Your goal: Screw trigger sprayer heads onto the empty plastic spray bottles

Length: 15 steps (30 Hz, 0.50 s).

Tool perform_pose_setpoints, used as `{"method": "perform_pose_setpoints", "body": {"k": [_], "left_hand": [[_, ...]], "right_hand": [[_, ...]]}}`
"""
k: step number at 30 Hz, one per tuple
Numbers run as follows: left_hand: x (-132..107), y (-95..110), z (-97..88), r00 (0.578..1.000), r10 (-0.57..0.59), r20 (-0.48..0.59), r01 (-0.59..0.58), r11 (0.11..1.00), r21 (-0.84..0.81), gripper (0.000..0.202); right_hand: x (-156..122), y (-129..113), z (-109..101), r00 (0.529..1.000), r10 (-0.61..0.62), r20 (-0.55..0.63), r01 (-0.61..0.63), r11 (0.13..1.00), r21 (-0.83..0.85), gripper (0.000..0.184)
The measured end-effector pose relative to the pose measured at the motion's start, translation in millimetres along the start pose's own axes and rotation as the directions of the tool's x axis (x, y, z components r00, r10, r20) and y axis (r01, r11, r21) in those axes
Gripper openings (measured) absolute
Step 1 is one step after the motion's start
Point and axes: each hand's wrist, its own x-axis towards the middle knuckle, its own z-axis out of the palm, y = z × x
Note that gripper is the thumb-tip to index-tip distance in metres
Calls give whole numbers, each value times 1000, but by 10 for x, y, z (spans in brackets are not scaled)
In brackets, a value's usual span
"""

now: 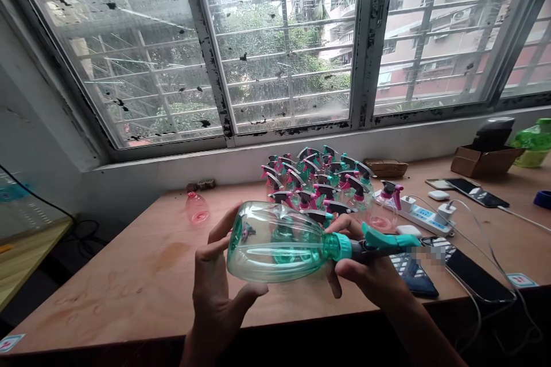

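Note:
A clear green spray bottle (pixel 275 246) lies sideways in the air above the table's front, its base to the left. My left hand (pixel 215 275) cups the base end, fingers behind it and thumb below. At the neck, my right hand (pixel 370 275) grips the bottle near its turquoise collar, and the dark and turquoise spray head (pixel 387 241) points right. Several pink and green spray bottles (pixel 318 178) stand close together behind it, partly hidden by the held bottle. Off to the left stands a pink bottle (pixel 197 208) with no spray head visible on it.
A power strip (pixel 424 218) with plugs and white cables sits on the right of the wooden table (pixel 129 264). Near it lie phones (pixel 477 269) and a white case (pixel 438 195). A cardboard box (pixel 486 160) stands farther back, below the windows.

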Motion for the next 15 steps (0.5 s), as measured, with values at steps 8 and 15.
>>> {"method": "perform_pose_setpoints", "body": {"k": [8, 15], "left_hand": [[-31, -2, -71, 989, -25, 144, 15, 997, 70, 51], [-68, 44, -88, 933, -301, 197, 318, 946, -59, 111]], "right_hand": [[-92, -84, -76, 985, -147, -96, 132, 980, -149, 31], [-93, -160, -63, 921, -385, -66, 283, 774, -566, 26]]}}
